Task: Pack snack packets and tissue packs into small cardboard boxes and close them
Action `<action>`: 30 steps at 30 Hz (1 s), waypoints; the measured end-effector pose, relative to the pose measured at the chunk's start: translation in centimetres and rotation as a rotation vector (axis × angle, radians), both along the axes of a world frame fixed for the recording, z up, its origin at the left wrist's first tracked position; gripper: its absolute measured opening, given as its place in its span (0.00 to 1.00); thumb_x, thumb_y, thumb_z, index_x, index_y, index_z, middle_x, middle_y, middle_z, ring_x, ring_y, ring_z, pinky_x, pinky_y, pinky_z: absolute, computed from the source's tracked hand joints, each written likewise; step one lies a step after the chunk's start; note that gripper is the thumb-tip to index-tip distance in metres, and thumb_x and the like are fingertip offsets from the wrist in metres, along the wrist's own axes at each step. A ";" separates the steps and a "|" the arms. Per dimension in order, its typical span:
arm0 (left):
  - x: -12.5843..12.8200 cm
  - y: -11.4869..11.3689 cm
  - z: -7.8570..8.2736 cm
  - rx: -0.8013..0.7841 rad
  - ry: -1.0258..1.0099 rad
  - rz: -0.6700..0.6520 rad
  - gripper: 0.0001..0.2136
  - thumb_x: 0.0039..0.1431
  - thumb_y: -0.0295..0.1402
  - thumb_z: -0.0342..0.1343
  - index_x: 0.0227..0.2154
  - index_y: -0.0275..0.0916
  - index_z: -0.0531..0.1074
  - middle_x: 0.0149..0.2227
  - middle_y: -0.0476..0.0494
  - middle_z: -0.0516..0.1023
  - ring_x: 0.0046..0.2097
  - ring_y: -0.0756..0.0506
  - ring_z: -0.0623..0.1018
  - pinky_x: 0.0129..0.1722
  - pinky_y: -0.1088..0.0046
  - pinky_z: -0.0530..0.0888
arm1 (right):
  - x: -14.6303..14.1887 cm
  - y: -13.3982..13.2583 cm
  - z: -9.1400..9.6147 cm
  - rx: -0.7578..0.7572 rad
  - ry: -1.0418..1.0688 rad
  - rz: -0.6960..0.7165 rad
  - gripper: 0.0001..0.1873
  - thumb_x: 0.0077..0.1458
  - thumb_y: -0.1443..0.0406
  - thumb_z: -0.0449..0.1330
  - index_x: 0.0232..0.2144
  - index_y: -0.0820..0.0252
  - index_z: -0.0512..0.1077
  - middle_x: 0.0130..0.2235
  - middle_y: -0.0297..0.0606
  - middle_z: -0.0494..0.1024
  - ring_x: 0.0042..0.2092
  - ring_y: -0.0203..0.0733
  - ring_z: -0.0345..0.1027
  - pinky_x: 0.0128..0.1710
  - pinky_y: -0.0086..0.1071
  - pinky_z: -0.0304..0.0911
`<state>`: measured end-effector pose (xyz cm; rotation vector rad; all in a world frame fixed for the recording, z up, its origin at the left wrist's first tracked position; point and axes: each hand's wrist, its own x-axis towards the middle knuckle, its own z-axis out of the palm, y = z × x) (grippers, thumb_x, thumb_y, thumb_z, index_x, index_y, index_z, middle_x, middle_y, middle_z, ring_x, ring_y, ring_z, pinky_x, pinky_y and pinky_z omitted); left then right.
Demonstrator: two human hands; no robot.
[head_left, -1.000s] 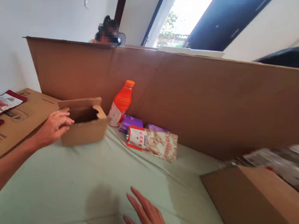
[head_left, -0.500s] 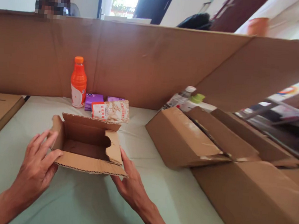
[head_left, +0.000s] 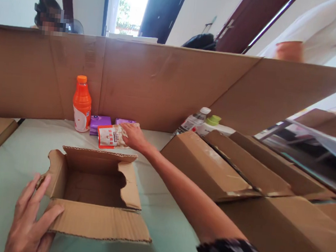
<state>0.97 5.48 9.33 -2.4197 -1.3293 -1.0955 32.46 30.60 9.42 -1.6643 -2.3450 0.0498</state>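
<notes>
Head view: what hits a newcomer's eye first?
The open cardboard box sits front and centre on the pale green table, the left hand against its left wall. Beyond it the right hand lies on a snack pouch, near a bright orange bottle standing at the cardboard partition.

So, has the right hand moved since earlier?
Yes. The right hand left the small box and reached away to the snack pouch beside the orange bottle.

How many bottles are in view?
3: an orange plastic bottle against the tall cardboard wall, a clear white-capped bottle and a green-capped white bottle behind the closed brown boxes; more may be hidden.
</notes>
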 end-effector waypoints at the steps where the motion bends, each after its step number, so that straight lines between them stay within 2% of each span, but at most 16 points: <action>1: 0.0 0.0 0.0 0.000 0.002 0.010 0.17 0.58 0.12 0.50 0.43 0.39 0.73 0.72 0.34 0.53 0.71 0.25 0.56 0.61 0.37 0.65 | -1.1 1.6 -0.1 -0.004 -0.036 0.009 0.32 0.57 0.76 0.57 0.64 0.63 0.64 0.66 0.53 0.65 0.68 0.54 0.55 0.66 0.50 0.53; 3: 0.0 -0.1 0.0 0.000 0.006 0.021 0.18 0.57 0.12 0.50 0.42 0.39 0.73 0.72 0.34 0.53 0.71 0.26 0.57 0.61 0.38 0.66 | -2.7 3.8 -0.3 -0.029 -0.105 0.019 0.29 0.59 0.74 0.59 0.62 0.62 0.65 0.64 0.52 0.67 0.67 0.54 0.56 0.66 0.51 0.54; 5: -0.2 -0.3 0.0 -0.008 0.002 0.016 0.19 0.57 0.12 0.50 0.43 0.40 0.74 0.72 0.35 0.54 0.71 0.27 0.57 0.61 0.40 0.66 | -3.4 4.7 -0.5 -0.075 -0.163 0.011 0.23 0.63 0.66 0.61 0.59 0.60 0.68 0.61 0.48 0.70 0.62 0.53 0.63 0.62 0.53 0.60; 7: -0.4 -0.4 0.1 -0.017 -0.004 0.003 0.19 0.57 0.12 0.50 0.42 0.40 0.74 0.72 0.37 0.55 0.71 0.28 0.58 0.62 0.42 0.67 | -3.2 4.8 -0.3 -0.141 -0.211 -0.001 0.21 0.65 0.59 0.61 0.57 0.60 0.69 0.58 0.45 0.72 0.56 0.50 0.69 0.56 0.52 0.66; 9: -0.5 -0.4 0.2 -0.009 -0.001 -0.014 0.18 0.57 0.12 0.51 0.42 0.40 0.74 0.71 0.36 0.55 0.71 0.29 0.58 0.62 0.44 0.67 | -2.3 4.1 0.2 -0.235 -0.252 0.007 0.19 0.65 0.57 0.61 0.55 0.60 0.70 0.55 0.44 0.73 0.52 0.47 0.72 0.51 0.48 0.70; 13: 0.1 -0.6 0.3 0.035 0.020 -0.067 0.16 0.56 0.13 0.54 0.42 0.37 0.75 0.71 0.33 0.56 0.70 0.28 0.58 0.63 0.47 0.67 | 0.3 0.9 1.5 -0.416 -0.290 0.056 0.12 0.64 0.60 0.61 0.44 0.63 0.75 0.44 0.41 0.79 0.42 0.42 0.74 0.43 0.39 0.72; 17: 1.4 -1.4 0.5 0.044 -0.006 -0.071 0.15 0.57 0.14 0.56 0.42 0.38 0.75 0.70 0.35 0.58 0.69 0.30 0.61 0.62 0.49 0.68 | 2.3 -3.0 3.1 -0.476 -0.267 0.079 0.05 0.56 0.67 0.63 0.33 0.62 0.80 0.34 0.42 0.82 0.35 0.44 0.74 0.35 0.32 0.67; 19: 1.9 -1.7 0.7 0.049 -0.023 -0.063 0.15 0.58 0.15 0.56 0.42 0.39 0.75 0.70 0.37 0.59 0.69 0.31 0.61 0.63 0.49 0.68 | 3.0 -4.5 4.2 -0.485 -0.241 0.095 0.03 0.51 0.69 0.65 0.28 0.60 0.80 0.30 0.39 0.82 0.34 0.43 0.74 0.33 0.30 0.65; 22: 2.1 -2.0 0.9 0.065 -0.029 -0.046 0.15 0.58 0.14 0.55 0.42 0.39 0.75 0.70 0.37 0.60 0.69 0.32 0.62 0.62 0.49 0.68 | 3.7 -6.7 6.7 -0.399 -0.175 0.075 0.05 0.52 0.68 0.64 0.28 0.58 0.81 0.32 0.37 0.82 0.35 0.43 0.74 0.34 0.30 0.64; 24: 2.0 -2.1 1.0 0.068 -0.005 -0.037 0.15 0.58 0.15 0.55 0.43 0.39 0.75 0.70 0.38 0.60 0.69 0.32 0.62 0.62 0.49 0.68 | 3.5 -9.0 8.6 -0.256 -0.111 0.025 0.11 0.60 0.65 0.57 0.37 0.59 0.81 0.39 0.41 0.83 0.40 0.44 0.75 0.38 0.32 0.64; 25: 1.9 -2.1 1.1 0.060 0.006 -0.031 0.15 0.59 0.15 0.55 0.43 0.40 0.74 0.70 0.38 0.59 0.69 0.32 0.62 0.62 0.48 0.69 | 3.1 -10.4 9.5 -0.168 -0.047 0.043 0.15 0.64 0.64 0.53 0.41 0.59 0.80 0.43 0.42 0.82 0.43 0.44 0.74 0.39 0.33 0.64; 26: 1.8 -2.2 1.1 0.050 0.016 -0.026 0.16 0.59 0.15 0.54 0.43 0.40 0.74 0.70 0.38 0.59 0.69 0.32 0.62 0.62 0.48 0.69 | 2.5 -12.0 10.2 -0.090 0.031 0.114 0.18 0.66 0.64 0.49 0.44 0.59 0.79 0.45 0.43 0.82 0.44 0.43 0.74 0.41 0.34 0.64; 28: 1.7 -2.4 1.2 0.038 0.023 -0.014 0.15 0.59 0.15 0.54 0.43 0.40 0.74 0.70 0.38 0.59 0.69 0.32 0.62 0.63 0.47 0.68 | 0.9 -15.4 11.1 -0.010 0.132 0.415 0.17 0.68 0.64 0.49 0.45 0.57 0.78 0.46 0.40 0.81 0.46 0.41 0.73 0.43 0.34 0.64; 30: 1.8 -2.5 1.4 0.040 0.025 -0.005 0.15 0.59 0.16 0.54 0.43 0.41 0.74 0.70 0.39 0.59 0.69 0.32 0.63 0.63 0.47 0.67 | -0.8 -18.2 11.2 -0.035 0.010 0.732 0.11 0.64 0.67 0.55 0.38 0.56 0.79 0.41 0.38 0.82 0.43 0.41 0.72 0.43 0.35 0.62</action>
